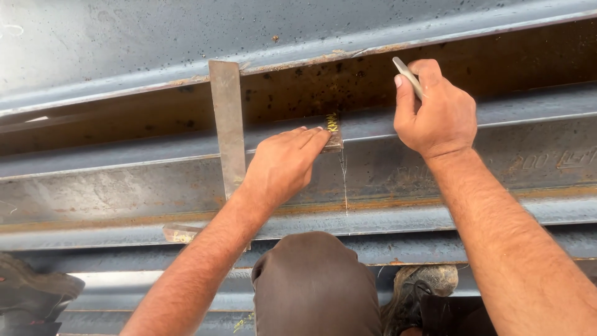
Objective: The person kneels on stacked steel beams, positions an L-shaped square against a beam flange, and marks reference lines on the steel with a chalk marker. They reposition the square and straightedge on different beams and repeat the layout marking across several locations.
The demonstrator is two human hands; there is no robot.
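My left hand (283, 163) lies flat on the short arm of a metal square (227, 118), pressing it against a long rusty steel beam (124, 186). The square's long arm stands upright across the beam; its short arm ends under my fingertips, near yellow scribbles. My right hand (435, 112) is closed around a thin pale marking stick (407, 76), held above the beam's upper flange. A thin white line (345, 180) runs down the beam's face just right of my left fingertips.
A second grey steel beam (186, 37) lies beyond. My knee in brown trousers (311, 280) is at the bottom centre, and a worn shoe (416, 289) beside it. Another shoe (31, 286) sits at the lower left.
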